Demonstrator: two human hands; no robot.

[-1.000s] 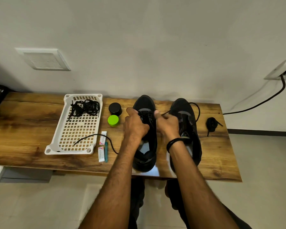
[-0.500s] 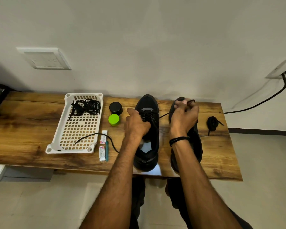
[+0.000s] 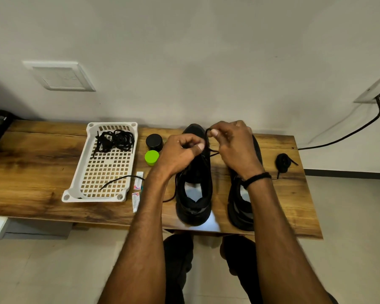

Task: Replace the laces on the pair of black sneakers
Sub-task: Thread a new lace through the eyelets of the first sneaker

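Two black sneakers are set side by side on the wooden bench (image 3: 42, 163), toes toward the wall. Both hands are held over the toe end of the left sneaker (image 3: 194, 183). A black lace (image 3: 214, 154) is pinched in the closed grip of the right hand (image 3: 235, 145) above the toe, and the grip of the left hand (image 3: 180, 152) is closed on it by the eyelets. The right sneaker (image 3: 239, 207) is partly covered by the right wrist. A tangle of black laces (image 3: 115, 139) is kept in the white basket (image 3: 79, 172), and a coiled lace (image 3: 283, 162) is laid just beside the right sneaker.
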